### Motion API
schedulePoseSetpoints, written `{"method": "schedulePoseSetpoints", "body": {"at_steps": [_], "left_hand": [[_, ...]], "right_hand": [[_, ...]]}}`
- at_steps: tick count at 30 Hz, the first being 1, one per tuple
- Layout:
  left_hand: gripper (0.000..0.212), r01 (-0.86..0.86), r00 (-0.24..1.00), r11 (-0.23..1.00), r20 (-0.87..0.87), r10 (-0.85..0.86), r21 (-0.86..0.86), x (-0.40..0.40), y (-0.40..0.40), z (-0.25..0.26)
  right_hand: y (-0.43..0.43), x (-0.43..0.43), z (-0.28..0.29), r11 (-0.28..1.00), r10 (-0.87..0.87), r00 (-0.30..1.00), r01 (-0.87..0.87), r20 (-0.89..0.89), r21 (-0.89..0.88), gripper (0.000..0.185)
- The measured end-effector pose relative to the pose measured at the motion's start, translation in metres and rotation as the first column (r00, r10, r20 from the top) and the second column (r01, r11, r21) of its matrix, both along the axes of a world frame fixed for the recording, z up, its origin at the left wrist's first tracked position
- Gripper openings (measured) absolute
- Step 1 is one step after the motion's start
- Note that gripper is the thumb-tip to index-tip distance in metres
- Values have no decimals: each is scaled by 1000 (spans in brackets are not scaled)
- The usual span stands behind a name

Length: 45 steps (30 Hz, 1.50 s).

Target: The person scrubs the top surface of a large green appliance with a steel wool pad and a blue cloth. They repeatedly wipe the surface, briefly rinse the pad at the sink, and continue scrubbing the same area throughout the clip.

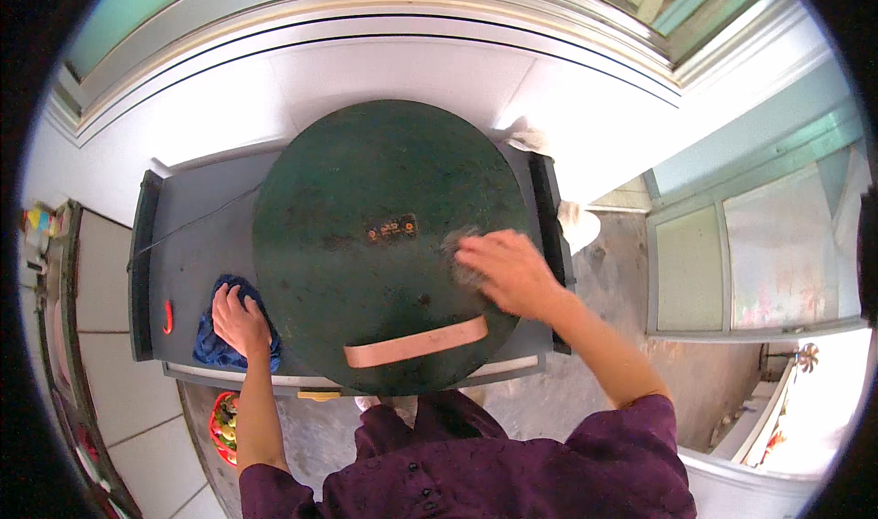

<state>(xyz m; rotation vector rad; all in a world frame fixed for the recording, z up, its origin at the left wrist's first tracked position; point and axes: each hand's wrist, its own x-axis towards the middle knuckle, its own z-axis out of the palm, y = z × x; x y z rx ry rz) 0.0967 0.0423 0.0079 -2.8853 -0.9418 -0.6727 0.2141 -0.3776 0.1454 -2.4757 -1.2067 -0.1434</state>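
A large round dark green appliance lid (384, 169) covers the middle of the grey cabinet top. It carries a small dark panel with orange marks (391, 229) and a curved pink handle (416, 343) along its near side. My right hand (511, 272) is on the right part of the lid, its fingers on a blurred grey scouring pad (466, 262) that looks like steel wool. To the left of the lid, my left hand (240, 317) lies over a crumpled dark blue cloth (212, 346); whether its fingers grip the cloth is hidden.
A thin cord (206, 214) runs left from the lid. A red hook-shaped piece (169, 317) lies near the raised left edge (143, 265). White cloths (577, 227) hang by the right edge. On the floor stands a red basket of produce (225, 426). A white wall (411, 66) rises behind.
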Motion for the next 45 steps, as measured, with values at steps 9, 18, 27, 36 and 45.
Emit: {"method": "schedulePoseSetpoints", "body": {"at_steps": [9, 18, 27, 36, 45], "left_hand": [[29, 17, 1000, 1000, 2, -17, -16, 8, -6, 2], [28, 47, 998, 999, 49, -47, -13, 13, -8, 1], [28, -15, 999, 999, 33, 16, -44, 1, -4, 1], [27, 13, 998, 999, 58, -10, -52, 6, -7, 2], [27, 15, 999, 995, 54, -10, -94, 18, -15, 10]], "right_hand": [[55, 61, -1, 976, -113, 993, 116, 28, -185, 37], [22, 139, -9, 918, -396, 896, 381, 201, 111, 28], [37, 105, -2, 983, -172, 971, 180, 166, -37, 29], [124, 87, -4, 992, 125, 992, -125, 3, 34, 32], [83, 184, -5, 935, -344, 922, 354, 178, -28, 17]]}}
